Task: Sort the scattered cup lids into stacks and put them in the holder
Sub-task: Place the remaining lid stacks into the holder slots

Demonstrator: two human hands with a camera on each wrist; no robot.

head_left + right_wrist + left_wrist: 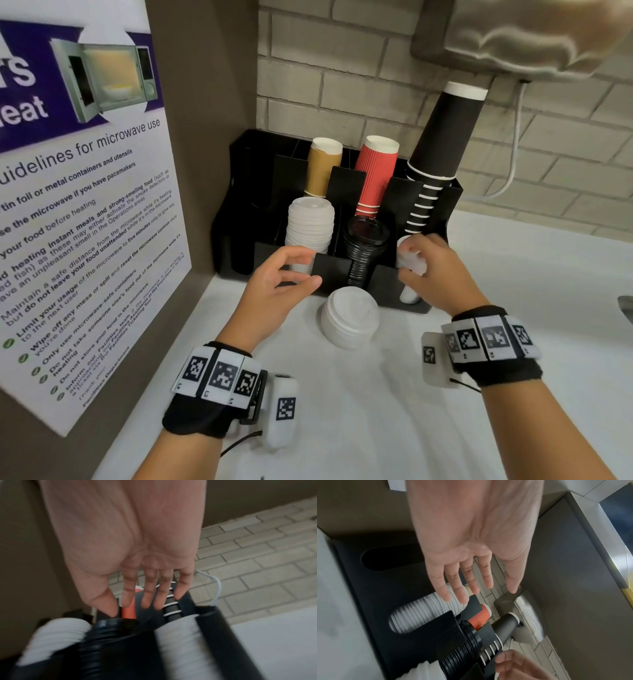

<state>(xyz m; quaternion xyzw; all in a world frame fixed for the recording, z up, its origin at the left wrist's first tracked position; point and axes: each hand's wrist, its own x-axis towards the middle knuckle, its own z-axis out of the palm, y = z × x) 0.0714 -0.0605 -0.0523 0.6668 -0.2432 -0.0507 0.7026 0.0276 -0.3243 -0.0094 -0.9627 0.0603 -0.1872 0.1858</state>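
Observation:
A black holder (239, 212) stands at the back of the counter. Its left front slot holds a tall stack of white lids (310, 226), also shown in the left wrist view (423, 612). Black lids (364, 246) fill the middle slot. More white lids (412, 265) sit in the right slot, partly hidden by my right hand (409, 260). That hand hovers at their top with straight fingers (126, 601). My left hand (306, 269) is in front of the left slot, loosely curved and holding nothing. A loose stack of white lids (349, 318) stands on the counter between my hands.
Brown (322, 168), red (375, 171) and black (442, 147) cup stacks lean in the holder's back slots. A panel with a microwave poster (85, 205) walls the left side. A dispenser (531, 37) hangs overhead at right. White counter (376, 411) spreads in front.

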